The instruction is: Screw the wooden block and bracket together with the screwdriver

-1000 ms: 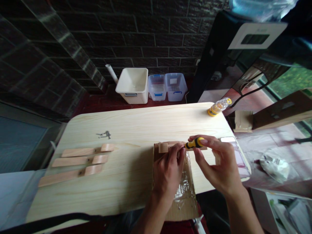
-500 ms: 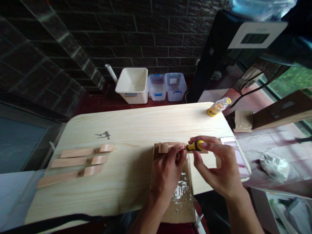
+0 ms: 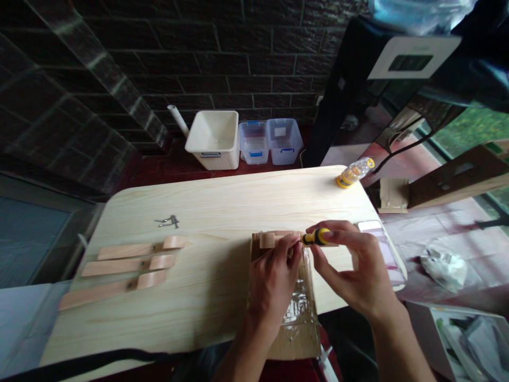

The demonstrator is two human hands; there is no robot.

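Observation:
A yellow-and-black screwdriver (image 3: 316, 237) lies nearly level in my right hand (image 3: 360, 262), gripped between thumb and fingers. Its tip points left, toward the pinched fingers of my left hand (image 3: 273, 278). Whatever sits between those left fingertips is too small and covered to make out. Beneath them is a wooden strip with a rounded block (image 3: 266, 241) at its left end, mostly hidden by my fingers. The strip rests across the far end of a cardboard piece (image 3: 294, 342) wrapped partly in clear tape, and my left hand leans on that cardboard.
Several screws (image 3: 170, 220) lie in a small heap on the pale wooden table (image 3: 214, 204). Left of me are three wooden strips with rounded blocks (image 3: 153, 278). A clear bottle-shaped case with yellow ends (image 3: 355, 172) stands at the far right corner; a phone (image 3: 382, 252) lies near the right edge.
The view has shifted slightly. Both hands keep nearly the same place and hold, with the screwdriver still at the left fingertips.

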